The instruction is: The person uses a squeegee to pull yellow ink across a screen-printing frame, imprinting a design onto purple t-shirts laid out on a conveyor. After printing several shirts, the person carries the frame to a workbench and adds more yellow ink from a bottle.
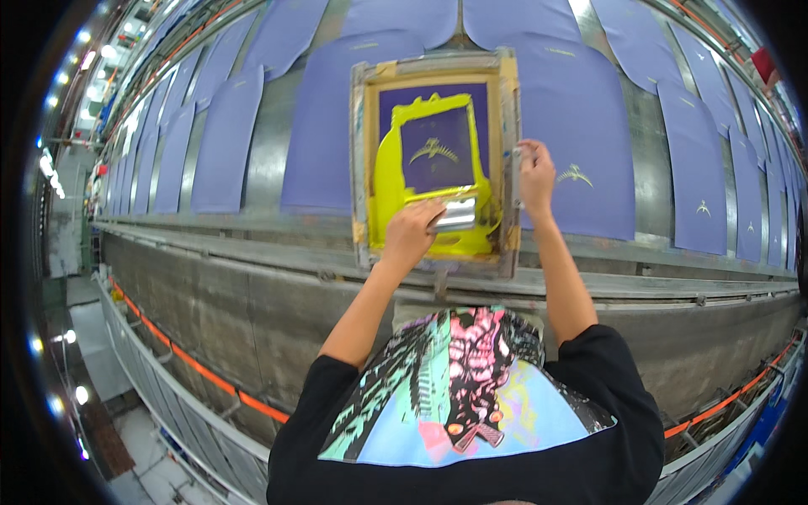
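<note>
Well forward, left hand (412, 229) knuckles-up, gripping silver squeegee (459, 215), right hand (536, 172) curled, clasping screen frame (360, 151)

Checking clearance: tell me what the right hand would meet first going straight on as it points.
The right hand would likely meet the screen frame's right rail first; they already look close to touching, though depth is unclear.

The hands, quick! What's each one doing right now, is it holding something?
Left hand: closed, holding the silver squeegee.
Right hand: closed, holding the right edge of the screen frame.
</note>
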Demonstrator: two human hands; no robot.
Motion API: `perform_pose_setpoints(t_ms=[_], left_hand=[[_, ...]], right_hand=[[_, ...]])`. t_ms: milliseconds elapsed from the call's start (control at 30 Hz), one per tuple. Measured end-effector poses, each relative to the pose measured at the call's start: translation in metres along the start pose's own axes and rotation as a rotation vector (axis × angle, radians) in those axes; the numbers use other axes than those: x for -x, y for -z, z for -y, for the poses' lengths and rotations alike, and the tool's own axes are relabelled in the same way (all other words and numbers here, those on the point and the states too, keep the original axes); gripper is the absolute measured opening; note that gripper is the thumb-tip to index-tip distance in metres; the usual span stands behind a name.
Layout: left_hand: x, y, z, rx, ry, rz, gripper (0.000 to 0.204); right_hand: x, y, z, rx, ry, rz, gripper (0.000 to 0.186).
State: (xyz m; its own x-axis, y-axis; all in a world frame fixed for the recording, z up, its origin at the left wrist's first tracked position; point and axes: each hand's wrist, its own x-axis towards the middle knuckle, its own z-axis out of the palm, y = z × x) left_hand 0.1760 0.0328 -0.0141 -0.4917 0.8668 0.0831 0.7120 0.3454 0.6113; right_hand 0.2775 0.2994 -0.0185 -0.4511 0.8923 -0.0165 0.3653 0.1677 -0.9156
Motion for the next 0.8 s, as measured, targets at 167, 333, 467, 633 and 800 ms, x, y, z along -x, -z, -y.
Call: perform_pose_setpoints(t_ms=[167, 333, 467, 633, 800], left_hand=[[0.01, 0.03, 0.03, -0.07, 0.062, 0.007, 0.046], [0.051, 0.037, 0.054, -0.129, 0.106, 0.026, 0.052], [0.066, 0.056, 0.07, -0.164, 0.111, -0.024, 0.054], [0.088, 0.069, 0.103, -0.112, 0.148, -0.044, 0.055], [0.109, 0.08, 0.11, -0.136, 0.056, 0.037, 0.054]], right_hand=[[0.015, -0.05, -0.006, -0.059, -0.015, -0.002, 0.019], [0.047, -0.085, -0.012, -0.062, -0.065, 0.032, 0.018], [0.058, -0.111, 0.001, -0.036, -0.046, 0.038, 0.018], [0.068, -0.13, 0.005, -0.013, -0.047, 0.009, 0.019], [0.061, -0.137, 0.0, 0.023, -0.025, -0.044, 0.02]])
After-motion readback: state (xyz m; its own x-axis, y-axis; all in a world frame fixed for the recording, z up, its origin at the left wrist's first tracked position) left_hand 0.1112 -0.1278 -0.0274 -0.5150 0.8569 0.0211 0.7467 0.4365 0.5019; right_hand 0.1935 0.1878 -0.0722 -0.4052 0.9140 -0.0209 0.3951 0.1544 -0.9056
